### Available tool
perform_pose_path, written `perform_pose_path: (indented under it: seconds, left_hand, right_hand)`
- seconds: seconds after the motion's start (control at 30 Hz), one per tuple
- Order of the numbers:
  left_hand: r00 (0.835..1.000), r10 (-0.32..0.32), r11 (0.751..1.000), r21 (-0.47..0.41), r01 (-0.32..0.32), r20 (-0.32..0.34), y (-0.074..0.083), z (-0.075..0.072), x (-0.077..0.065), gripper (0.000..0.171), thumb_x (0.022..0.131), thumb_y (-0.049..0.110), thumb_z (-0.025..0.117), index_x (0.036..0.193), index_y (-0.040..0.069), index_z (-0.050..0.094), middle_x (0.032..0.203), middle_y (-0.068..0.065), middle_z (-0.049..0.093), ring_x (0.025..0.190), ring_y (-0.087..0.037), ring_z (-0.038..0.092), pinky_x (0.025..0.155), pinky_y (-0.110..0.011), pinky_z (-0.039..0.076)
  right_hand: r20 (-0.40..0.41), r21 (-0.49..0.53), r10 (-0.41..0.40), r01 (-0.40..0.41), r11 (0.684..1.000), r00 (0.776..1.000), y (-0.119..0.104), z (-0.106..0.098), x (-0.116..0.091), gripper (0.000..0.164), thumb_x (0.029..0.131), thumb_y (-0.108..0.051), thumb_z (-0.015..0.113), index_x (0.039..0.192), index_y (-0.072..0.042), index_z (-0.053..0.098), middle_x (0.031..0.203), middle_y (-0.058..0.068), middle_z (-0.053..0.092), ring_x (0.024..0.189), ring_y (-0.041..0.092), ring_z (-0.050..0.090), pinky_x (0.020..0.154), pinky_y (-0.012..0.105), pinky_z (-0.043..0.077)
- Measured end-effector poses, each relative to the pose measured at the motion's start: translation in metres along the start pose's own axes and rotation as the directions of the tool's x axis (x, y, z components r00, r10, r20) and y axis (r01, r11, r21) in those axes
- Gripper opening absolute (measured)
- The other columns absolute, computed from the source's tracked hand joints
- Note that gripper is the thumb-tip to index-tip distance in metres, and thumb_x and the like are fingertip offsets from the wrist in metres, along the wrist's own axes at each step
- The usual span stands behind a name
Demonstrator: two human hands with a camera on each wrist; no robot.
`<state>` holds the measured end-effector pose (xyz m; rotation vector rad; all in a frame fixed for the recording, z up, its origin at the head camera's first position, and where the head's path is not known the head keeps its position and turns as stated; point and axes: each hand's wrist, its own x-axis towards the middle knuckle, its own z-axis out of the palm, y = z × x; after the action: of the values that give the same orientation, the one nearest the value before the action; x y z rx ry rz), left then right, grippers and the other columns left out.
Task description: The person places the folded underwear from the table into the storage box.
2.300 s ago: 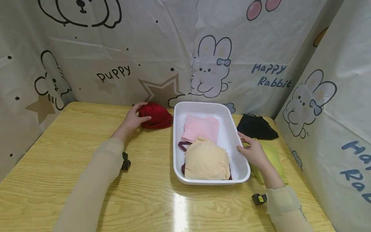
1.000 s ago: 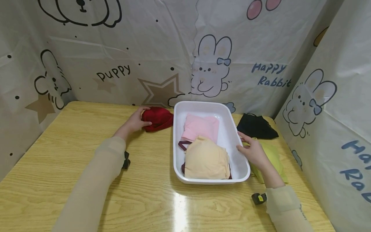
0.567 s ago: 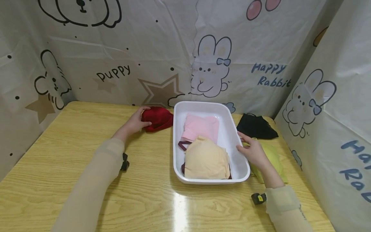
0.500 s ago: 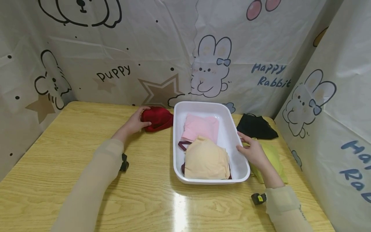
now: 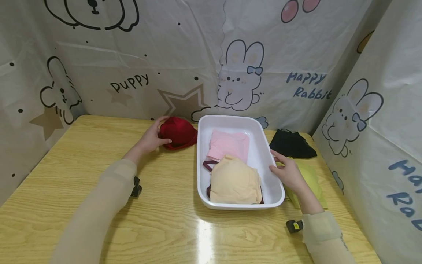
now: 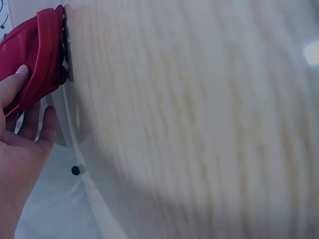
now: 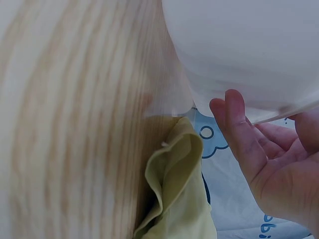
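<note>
At the back left of the table, my left hand (image 5: 150, 138) holds a red folded bra (image 5: 179, 134), its thumb on the near side and fingers behind. In the left wrist view the thumb presses the red bra (image 6: 37, 55), which has a dark edge. A white plastic tub (image 5: 257, 161) stands right beside it. My right hand (image 5: 290, 174) grips the tub's right rim, thumb at the edge and fingers along the outer wall in the right wrist view. Inside the tub lie a pink folded garment (image 5: 229, 145) and a cream folded bra (image 5: 234, 183) over something dark maroon (image 5: 208, 165).
Right of the tub lie a black folded garment (image 5: 291, 144) and, partly under my right forearm, a yellow-green one (image 5: 311, 181). A printed cloth (image 5: 184, 55) walls off the back and both sides of the wooden table (image 5: 165, 227).
The left hand has kept hold of the red bra, which shifted toward the tub and then tipped up, showing its rounded cup. The left forearm swung slightly left; right hand and tub stayed put.
</note>
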<state>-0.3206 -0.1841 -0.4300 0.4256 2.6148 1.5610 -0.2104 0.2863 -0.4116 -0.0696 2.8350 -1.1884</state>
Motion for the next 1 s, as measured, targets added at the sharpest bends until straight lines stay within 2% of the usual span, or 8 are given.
perform_pose_path:
  seconds: [0.1,0.2,0.47,0.7,0.83,1.0]
  left_hand:
    - [0.999,-0.036,0.999,0.017,0.036,0.012,0.000,-0.001,0.000,0.087,0.080,0.000,0.072,0.149,0.008,0.020,0.125,-0.031,0.054,0.122,-0.039,0.048,0.106,-0.051,0.035]
    - [0.998,-0.057,0.998,0.020,0.057,0.016,0.000,-0.003,-0.002,0.082,0.079,0.000,0.073,0.146,0.003,0.026,0.133,-0.028,0.048,0.125,-0.039,0.046,0.104,-0.050,0.037]
    - [1.000,-0.026,1.000,0.001,0.026,0.006,0.000,-0.006,-0.005,0.070,0.080,-0.001,0.072,0.141,0.003,0.037,0.124,-0.028,0.056,0.117,-0.037,0.053,0.098,-0.048,0.043]
    - [0.999,-0.029,0.998,-0.055,0.030,0.016,0.004,-0.007,-0.009,0.063,0.087,0.007,0.067,0.142,0.003,0.035,0.127,-0.027,0.054,0.118,-0.036,0.052,0.099,-0.047,0.042]
    - [1.000,-0.007,0.994,-0.108,0.010,0.026,0.005,-0.009,-0.011,0.060,0.089,0.005,0.063,0.141,0.002,0.034,0.131,-0.027,0.051,0.123,-0.036,0.048,0.102,-0.047,0.039]
    - [1.000,0.004,0.987,-0.163,-0.001,0.016,0.005,-0.010,-0.014,0.061,0.090,0.000,0.061,0.143,0.002,0.030,0.135,-0.027,0.047,0.125,-0.036,0.045,0.098,-0.035,0.043]
  right_hand:
    - [-0.001,0.002,0.001,-0.001,1.000,1.000,0.000,0.000,0.000,0.060,0.093,-0.011,0.059,0.147,-0.008,0.033,0.127,0.026,0.051,0.099,0.037,0.063,0.079,0.041,0.056]
    - [0.000,0.005,0.002,-0.002,1.000,1.000,0.000,0.000,0.000,0.060,0.092,-0.010,0.059,0.147,-0.008,0.033,0.127,0.026,0.051,0.100,0.038,0.063,0.079,0.042,0.056]
    - [-0.003,0.010,-0.004,0.004,1.000,1.000,0.000,0.000,0.000,0.059,0.092,-0.010,0.059,0.146,-0.008,0.034,0.127,0.026,0.052,0.099,0.037,0.063,0.079,0.041,0.056]
    - [-0.004,0.006,-0.007,0.007,1.000,1.000,0.000,0.000,0.000,0.059,0.092,-0.010,0.058,0.146,-0.008,0.034,0.127,0.026,0.051,0.100,0.038,0.063,0.079,0.042,0.056]
    - [-0.003,0.007,-0.005,0.005,1.000,1.000,0.000,0.000,0.000,0.059,0.092,-0.010,0.058,0.147,-0.009,0.034,0.127,0.026,0.051,0.100,0.039,0.063,0.079,0.043,0.056]
    - [-0.002,0.012,-0.002,0.002,1.000,1.000,0.001,0.000,0.000,0.060,0.093,-0.010,0.058,0.147,-0.009,0.033,0.128,0.026,0.051,0.100,0.039,0.063,0.078,0.043,0.056]
